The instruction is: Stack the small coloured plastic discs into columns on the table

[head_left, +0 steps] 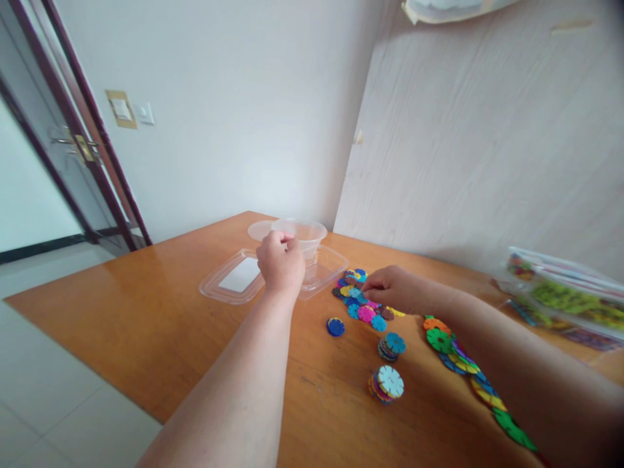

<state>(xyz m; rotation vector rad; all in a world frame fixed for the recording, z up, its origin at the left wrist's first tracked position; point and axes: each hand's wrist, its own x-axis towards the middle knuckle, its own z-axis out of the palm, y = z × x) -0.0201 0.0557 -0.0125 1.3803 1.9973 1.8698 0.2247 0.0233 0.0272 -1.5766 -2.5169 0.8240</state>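
My left hand (281, 261) is curled closed in front of a clear round bowl (307, 233) and above a clear rectangular tub (331, 265). Whatever its fingers may hold is hidden. Fingers pinched together, my right hand (396, 287) reaches into a loose pile of colourful notched plastic discs (366, 313). A blue disc (361, 297) lies right at its fingertips; I cannot tell if it is gripped. Nearer me stand a stack with a pale blue disc on top (390, 381), a stack topped in teal blue (394, 343) and a low dark blue stack (335, 326).
A line of overlapping discs (458, 361) runs beneath my right forearm. Two clear lids lie to the left, a rectangular lid with a white label (240, 275) and a round lid (260, 229). Plastic packages (570, 296) sit at the right, and walls border the wooden table (121, 312).
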